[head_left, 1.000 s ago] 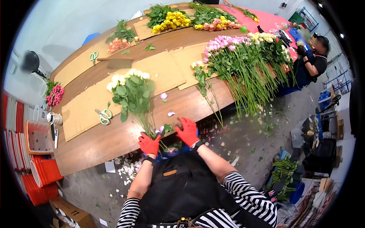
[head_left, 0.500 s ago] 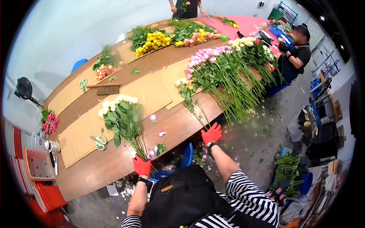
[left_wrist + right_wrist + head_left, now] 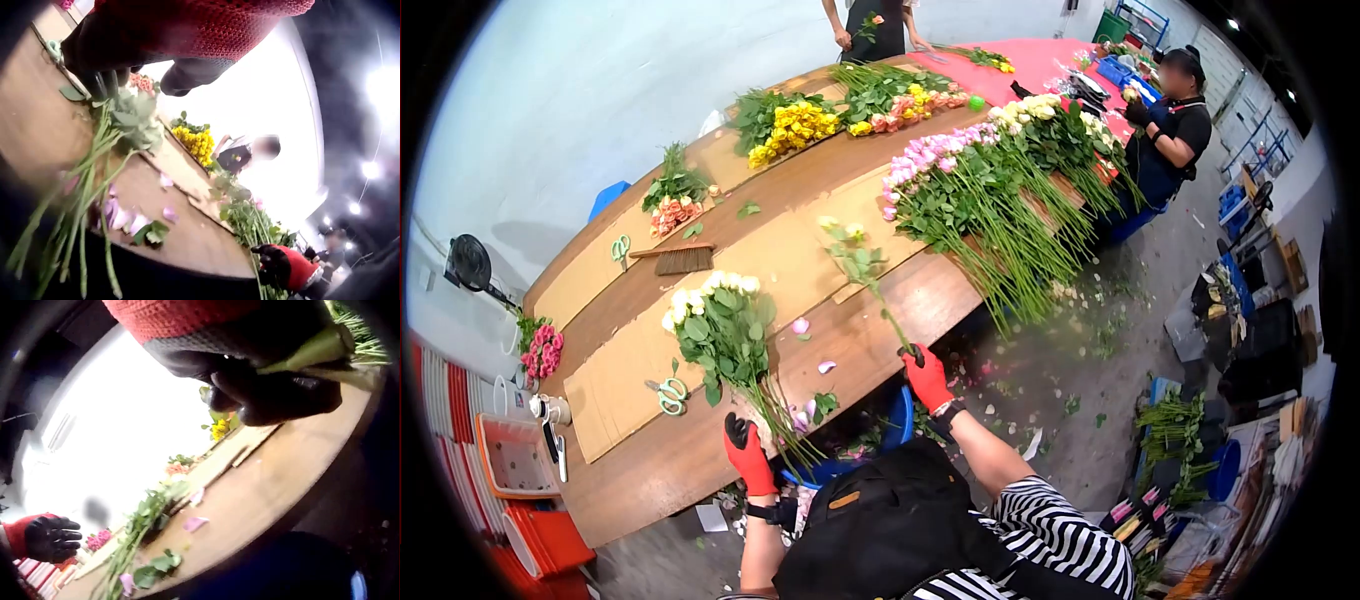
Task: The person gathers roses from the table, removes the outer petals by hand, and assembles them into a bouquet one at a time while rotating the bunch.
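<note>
My right hand, in a red glove with black fingers, grips two or so rose stems near their cut ends. Their pale cream roses lean over the cardboard, away from me. My left hand is beside the lower stems of a bunch of white roses; its black-coated fingers are extended and hold nothing, as the right wrist view also shows. That bunch lies on the table with its stems over the front edge. Loose pink petals and a leaf sprig lie beside it.
Green-handled scissors and a brush lie on the table. Pink roses form a large pile at right; yellow roses lie at the back. A blue tub stands below the edge. Two other people stand around the table.
My right hand reached right to the separate white rose stems, grasped them and brought them left, off the table's edge. My left hand came off the bunch's stems and moved slightly left.
</note>
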`<state>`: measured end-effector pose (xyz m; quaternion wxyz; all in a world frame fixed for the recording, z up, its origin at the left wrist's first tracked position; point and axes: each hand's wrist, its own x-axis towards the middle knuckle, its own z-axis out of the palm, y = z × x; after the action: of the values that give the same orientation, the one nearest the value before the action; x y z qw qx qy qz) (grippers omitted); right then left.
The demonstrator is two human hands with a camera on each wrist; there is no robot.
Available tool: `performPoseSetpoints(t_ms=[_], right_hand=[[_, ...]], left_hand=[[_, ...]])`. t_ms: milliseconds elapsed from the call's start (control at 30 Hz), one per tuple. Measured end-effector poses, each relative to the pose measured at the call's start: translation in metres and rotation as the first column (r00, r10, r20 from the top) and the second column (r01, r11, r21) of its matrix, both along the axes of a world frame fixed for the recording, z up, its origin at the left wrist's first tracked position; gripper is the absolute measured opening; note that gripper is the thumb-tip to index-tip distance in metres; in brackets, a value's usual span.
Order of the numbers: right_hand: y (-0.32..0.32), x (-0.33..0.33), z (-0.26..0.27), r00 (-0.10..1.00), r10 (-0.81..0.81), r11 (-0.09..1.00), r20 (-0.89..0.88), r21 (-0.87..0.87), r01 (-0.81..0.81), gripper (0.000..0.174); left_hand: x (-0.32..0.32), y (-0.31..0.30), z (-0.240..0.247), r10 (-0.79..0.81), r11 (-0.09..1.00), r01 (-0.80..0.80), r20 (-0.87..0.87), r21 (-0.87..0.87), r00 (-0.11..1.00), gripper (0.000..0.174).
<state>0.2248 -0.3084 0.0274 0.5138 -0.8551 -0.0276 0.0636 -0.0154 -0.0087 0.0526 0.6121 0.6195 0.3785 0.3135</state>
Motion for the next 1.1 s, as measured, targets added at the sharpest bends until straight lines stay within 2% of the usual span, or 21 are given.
performPoseSetpoints(t_ms=[67,133,233,267,300,367,400,433,500,600,667,700,733,767,833,867,900,933,1000,1033,1100], right_hand=[[-0.002,-0.014,0.039,0.965,0.212,0.933,-0.152,0.326,-0.154,0.021],[-0.005,-0.026,0.069,0.868,0.447,0.761,-0.214,0.601,-0.244,0.021],[-0.011,-0.042,0.096,0.724,0.632,0.655,-0.276,0.69,-0.308,0.022],[-0.016,-0.046,0.102,0.666,0.685,0.626,-0.295,0.706,-0.331,0.023],[-0.022,-0.047,0.107,0.595,0.733,0.607,-0.328,0.71,-0.356,0.026],[-0.032,-0.05,0.097,0.508,0.786,0.576,-0.352,0.716,-0.395,0.025],[-0.038,-0.055,0.087,0.464,0.808,0.559,-0.364,0.722,-0.408,0.025],[-0.045,-0.061,0.075,0.507,0.749,0.638,-0.426,0.669,-0.381,0.033],[-0.059,-0.064,0.058,0.551,0.729,0.676,-0.407,0.559,-0.481,0.039],[-0.074,-0.063,0.03,0.505,0.721,0.689,-0.474,0.563,-0.456,0.046],[-0.07,-0.061,0.026,0.474,0.695,0.718,-0.541,0.476,-0.508,0.047],[-0.061,-0.064,0.046,0.465,0.745,0.666,-0.478,0.499,-0.555,0.05],[-0.054,-0.065,0.043,0.51,0.824,0.558,-0.247,0.508,-0.656,0.053],[-0.042,-0.069,0.068,0.498,0.829,0.543,-0.255,0.581,-0.606,0.055],[-0.013,-0.073,0.12,0.478,0.831,0.528,-0.285,0.672,-0.518,0.059],[-0.002,-0.075,0.133,0.469,0.827,0.534,-0.309,0.693,-0.484,0.06],[0.007,-0.081,0.144,0.492,0.822,0.532,-0.286,0.693,-0.486,0.06],[0.015,-0.086,0.156,0.514,0.816,0.531,-0.263,0.692,-0.489,0.06],[0.035,-0.099,0.174,0.59,0.801,0.506,-0.102,0.643,-0.575,0.058],[0.045,-0.102,0.179,0.65,0.756,0.589,-0.075,0.51,-0.626,0.055],[0.052,-0.112,0.167,0.76,0.645,0.671,-0.081,0.536,-0.513,0.052]], left_hand=[[0.016,0.006,0.027,-0.05,0.989,0.053,0.029,-0.134,0.998,0.046],[0.033,0.014,0.041,-0.095,0.98,0.119,0.151,-0.158,0.984,0.046],[0.061,0.013,0.09,-0.099,0.855,0.295,0.424,-0.427,0.9,0.047],[0.068,0.015,0.099,-0.11,0.754,0.432,0.552,-0.496,0.826,0.044],[0.077,0.023,0.094,-0.369,0.918,0.395,0.305,-0.029,0.878,0.043],[0.084,0.043,0.076,-0.466,0.883,0.464,0.221,0.066,0.857,0.042],[0.079,0.055,0.071,-0.361,0.787,0.538,0.481,-0.302,0.799,0.042],[0.077,0.05,0.081,-0.428,0.855,0.504,0.388,-0.118,0.816,0.044],[0.073,0.04,0.102,-0.428,0.886,0.38,0.154,0.266,0.891,0.051],[0.07,0.019,0.115,-0.361,0.644,0.31,-0.08,0.699,0.929,0.046],[0.068,0.0,0.133,-0.331,0.527,0.275,-0.104,0.804,0.938,0.039],[0.065,-0.019,0.156,-0.414,0.71,0.32,0.004,0.627,0.91,0.04],[0.062,-0.031,0.164,-0.452,0.795,0.37,0.064,0.48,0.89,0.039],[0.06,-0.044,0.171,-0.462,0.858,0.403,0.134,0.318,0.877,0.038],[0.059,-0.059,0.181,-0.502,0.855,0.519,0.272,0.013,0.821,0.033],[0.06,-0.07,0.196,-0.491,0.775,0.603,0.419,-0.19,0.764,0.032],[0.057,-0.078,0.203,-0.463,0.754,0.608,0.455,-0.249,0.761,0.032],[0.056,-0.081,0.172,-0.418,0.725,0.599,0.474,-0.341,0.775,0.036],[0.042,-0.09,0.172,-0.372,0.792,0.522,0.427,-0.318,0.824,0.042],[0.039,-0.091,0.177,-0.427,0.822,0.524,0.369,-0.223,0.826,0.044],[0.031,-0.089,0.187,-0.512,0.853,0.521,0.245,0.034,0.823,0.047]])
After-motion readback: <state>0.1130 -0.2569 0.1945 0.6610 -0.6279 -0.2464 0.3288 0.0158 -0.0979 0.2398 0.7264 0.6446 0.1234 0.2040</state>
